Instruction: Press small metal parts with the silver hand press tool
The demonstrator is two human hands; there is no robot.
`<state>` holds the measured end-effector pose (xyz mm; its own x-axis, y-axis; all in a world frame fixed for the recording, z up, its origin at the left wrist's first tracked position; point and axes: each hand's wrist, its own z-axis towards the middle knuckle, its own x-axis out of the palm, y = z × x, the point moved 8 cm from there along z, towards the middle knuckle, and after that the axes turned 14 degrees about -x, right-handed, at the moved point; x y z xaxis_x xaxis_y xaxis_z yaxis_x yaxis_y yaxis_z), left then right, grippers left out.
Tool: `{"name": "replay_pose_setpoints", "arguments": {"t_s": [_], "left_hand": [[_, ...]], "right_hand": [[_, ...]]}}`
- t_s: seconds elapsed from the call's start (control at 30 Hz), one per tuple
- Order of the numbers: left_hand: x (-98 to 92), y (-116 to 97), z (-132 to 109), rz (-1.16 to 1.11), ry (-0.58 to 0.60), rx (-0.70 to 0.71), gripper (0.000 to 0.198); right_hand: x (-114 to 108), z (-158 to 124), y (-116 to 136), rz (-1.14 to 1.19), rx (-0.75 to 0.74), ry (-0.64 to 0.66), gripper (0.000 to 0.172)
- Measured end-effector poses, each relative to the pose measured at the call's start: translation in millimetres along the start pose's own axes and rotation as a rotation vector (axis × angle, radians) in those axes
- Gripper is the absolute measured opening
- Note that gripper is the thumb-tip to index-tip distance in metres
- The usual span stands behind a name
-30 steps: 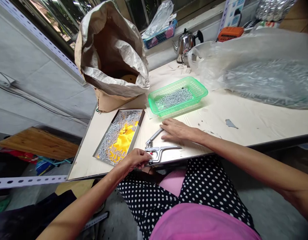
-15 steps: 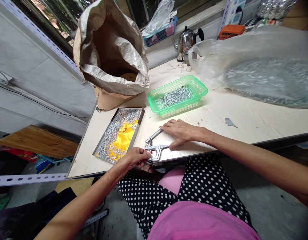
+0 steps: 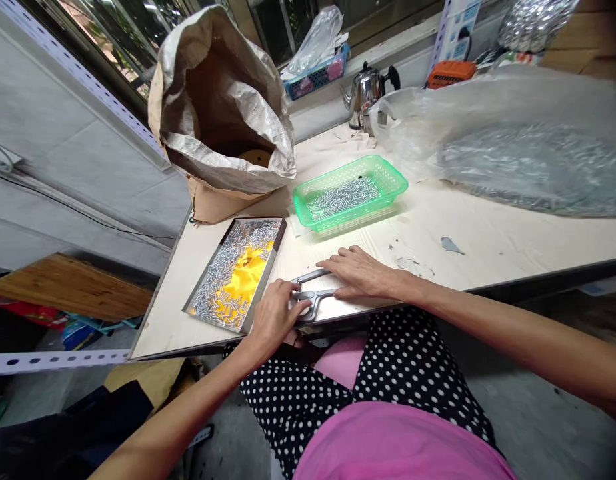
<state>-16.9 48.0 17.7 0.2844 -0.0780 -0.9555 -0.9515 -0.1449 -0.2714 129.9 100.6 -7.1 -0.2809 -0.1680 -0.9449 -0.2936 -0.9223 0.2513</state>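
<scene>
A metal hand press with two long levers lies at the near edge of the pale table. My left hand covers its head end, fingers curled round it. Pressing down on the two levers, now squeezed together, is my right hand, its fingers lying over them. Left of the tool sits a flat metal tray with yellow lining and several small silver pieces. A green plastic basket with more silver pieces stands behind the tool.
A big open paper sack stands at the table's back left. A large clear plastic bag of silver parts fills the right side. A steel kettle and a blue basket sit by the window. My lap is under the table edge.
My right hand has slid toward me and squeezed the two levers together. My left hand has moved up over the head of the tool.
</scene>
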Motion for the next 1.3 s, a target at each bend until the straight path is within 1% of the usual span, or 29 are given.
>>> {"name": "replay_pose_setpoints", "arguments": {"t_s": [0.07, 0.13, 0.2, 0.27, 0.33, 0.37, 0.4, 0.47, 0.53, 0.6, 0.63, 0.73, 0.87, 0.9, 0.93, 0.97, 1.03, 1.07, 1.1, 1.17, 1.23, 1.3], "left_hand": [[7.7, -25, 1, 0.035, -0.002, 0.205, 0.043], [19.5, -41, 8, 0.058, 0.045, 0.344, 0.055], [30.3, -50, 20, 0.086, 0.117, 0.433, 0.062], [36.6, -55, 30, 0.130, 0.177, 0.485, 0.067], [37.5, -58, 36, 0.172, 0.203, 0.502, 0.070], [37.0, -59, 38, 0.189, 0.207, 0.503, 0.069], [36.3, -60, 39, 0.200, 0.206, 0.500, 0.065], [35.6, -62, 40, 0.204, 0.193, 0.478, 0.052], [36.6, -63, 41, 0.187, 0.171, 0.444, 0.040], [39.0, -62, 43, 0.156, 0.148, 0.412, 0.029], [40.4, -61, 44, 0.141, 0.139, 0.401, 0.025], [42.0, -59, 50, 0.101, 0.118, 0.383, 0.020], [39.4, -59, 52, 0.108, 0.108, 0.379, 0.020], [38.7, -59, 50, 0.119, 0.096, 0.371, 0.022], [38.1, -58, 46, 0.125, 0.075, 0.360, 0.026], [37.5, -57, 42, 0.122, 0.041, 0.346, 0.031], [38.8, -55, 27, 0.091, -0.041, 0.330, 0.041], [41.0, -54, 18, 0.068, -0.081, 0.332, 0.044], [44.1, -54, 8, 0.042, -0.115, 0.340, 0.045], [53.0, -57, -11, -0.005, -0.144, 0.377, 0.046], [61.5, -60, -26, -0.055, -0.128, 0.418, 0.046], [66.3, -63, -35, -0.109, -0.094, 0.438, 0.045]], "right_hand": [[-1, -1, 3, -0.002, 0.019, -0.013, 0.057], [-2, -2, 6, -0.006, 0.045, -0.014, 0.060], [-2, -4, 8, -0.021, 0.083, -0.003, 0.067], [-2, -8, 9, -0.039, 0.122, 0.014, 0.077], [-2, -11, 8, -0.042, 0.169, 0.034, 0.079], [-2, -13, 6, -0.044, 0.192, 0.044, 0.076], [-2, -13, 5, -0.052, 0.211, 0.054, 0.070], [-3, -11, 3, -0.084, 0.225, 0.077, 0.051], [-2, -7, 2, -0.113, 0.208, 0.105, 0.032], [1, -1, 1, -0.110, 0.185, 0.138, 0.017], [4, 1, -1, -0.101, 0.179, 0.152, 0.014], [9, 5, -4, -0.077, 0.161, 0.160, 0.016], [4, 1, -8, -0.080, 0.131, 0.104, 0.017], [0, -1, -10, -0.085, 0.124, 0.084, 0.018], [-3, -3, -12, -0.088, 0.112, 0.067, 0.023], [-6, -6, -14, -0.087, 0.096, 0.055, 0.031], [-9, -10, -19, -0.072, 0.058, 0.045, 0.046], [-9, -11, -22, -0.061, 0.047, 0.045, 0.048], [-8, -11, -26, -0.052, 0.042, 0.044, 0.044], [-6, -10, -33, -0.058, 0.061, 0.026, 0.031], [-5, -4, -42, -0.091, 0.103, 0.006, 0.022], [-6, 4, -51, -0.112, 0.141, -0.010, 0.019]]}}
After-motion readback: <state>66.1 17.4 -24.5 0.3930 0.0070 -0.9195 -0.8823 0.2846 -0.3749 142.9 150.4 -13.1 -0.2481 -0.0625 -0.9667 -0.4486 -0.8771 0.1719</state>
